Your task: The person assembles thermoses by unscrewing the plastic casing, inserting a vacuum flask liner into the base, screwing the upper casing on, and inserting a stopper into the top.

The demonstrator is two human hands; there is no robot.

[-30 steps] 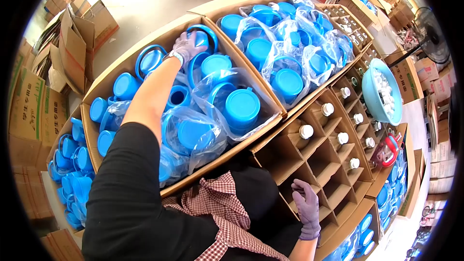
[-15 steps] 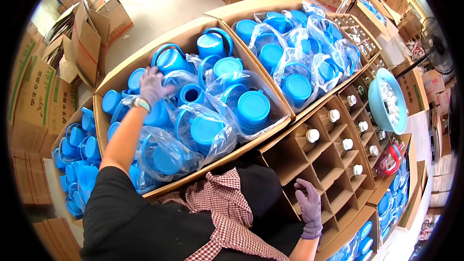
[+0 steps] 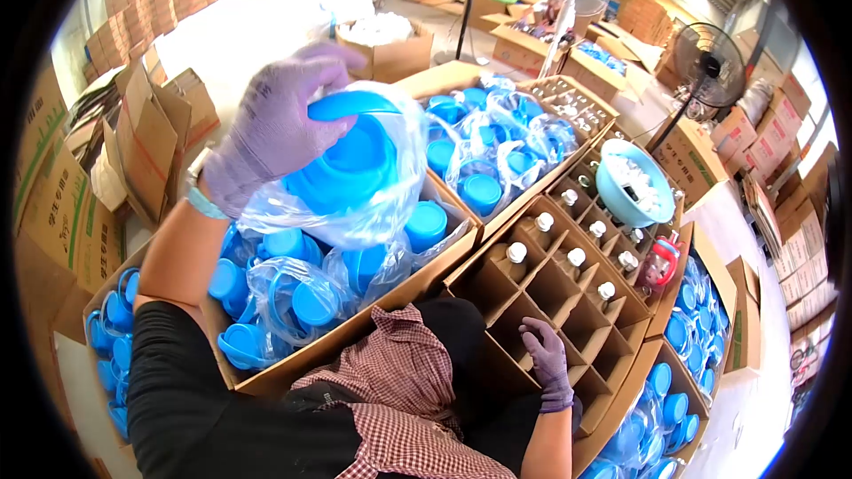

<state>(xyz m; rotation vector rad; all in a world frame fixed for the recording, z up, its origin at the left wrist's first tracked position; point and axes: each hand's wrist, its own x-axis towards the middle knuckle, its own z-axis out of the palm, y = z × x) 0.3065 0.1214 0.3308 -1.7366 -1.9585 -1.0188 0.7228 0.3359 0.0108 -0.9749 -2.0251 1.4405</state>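
My left hand (image 3: 275, 120), in a purple glove, is raised over the large carton (image 3: 355, 333). It grips the loop handle of a blue plastic cup (image 3: 351, 168), which hangs in a clear plastic bag (image 3: 311, 220). Below it, more blue cups (image 3: 315, 303) fill the carton, many of them bagged. My right hand (image 3: 548, 359), gloved too, hovers over the near side of a divided carton (image 3: 557, 288). Its fingers are slightly bent and apart, with nothing in them. White-capped bottles (image 3: 576, 257) stand in several compartments there.
A light-blue basin (image 3: 612, 186) of small white pieces sits on the dividers at the right, beside a red-handled bottle (image 3: 658, 264). Behind are another carton of blue cups (image 3: 479, 191) and a black fan (image 3: 708, 64). Folded cardboard (image 3: 146, 137) leans at the left.
My left hand has risen from among the cups, lifting a bagged blue cup by its handle. My right hand stays by the divided carton. The head view has tilted up.
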